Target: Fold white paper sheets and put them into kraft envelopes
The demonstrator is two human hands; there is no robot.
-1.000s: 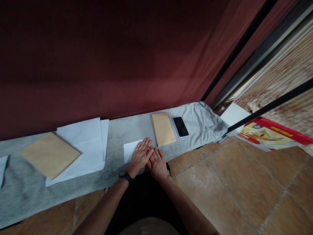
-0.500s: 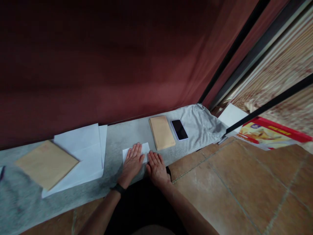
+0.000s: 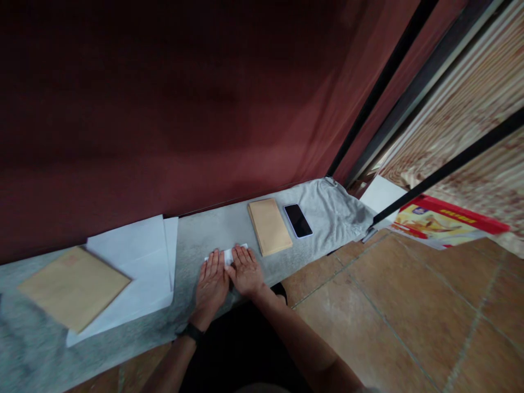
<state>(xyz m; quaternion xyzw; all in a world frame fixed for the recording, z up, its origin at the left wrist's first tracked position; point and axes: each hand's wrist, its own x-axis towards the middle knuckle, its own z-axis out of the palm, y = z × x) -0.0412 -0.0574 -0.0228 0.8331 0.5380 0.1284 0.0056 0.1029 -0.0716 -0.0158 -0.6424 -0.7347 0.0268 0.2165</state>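
A small folded piece of white paper (image 3: 229, 256) lies on the grey cloth (image 3: 204, 232), mostly covered by my hands. My left hand (image 3: 212, 278) rests flat on its left part, fingers stretched forward. On the right part lies my right hand (image 3: 246, 272), also flat with fingers extended and its thumb near the left hand. Just beyond, to the right, is a stack of brown envelopes (image 3: 270, 226), with a smartphone (image 3: 298, 220) beside it, its screen dark.
Left of my hands, large white paper sheets (image 3: 139, 256) lie under a brown envelope (image 3: 76, 286). A dark red panel (image 3: 196, 136) rises behind the cloth. Black poles (image 3: 450, 164) and a red and yellow box (image 3: 442, 221) are at the right, above the tiled floor (image 3: 393, 305).
The white paper now shows as a narrower strip. My right hand has moved forward and left onto it; my left hand has shifted slightly left. The camera view has tilted a little.
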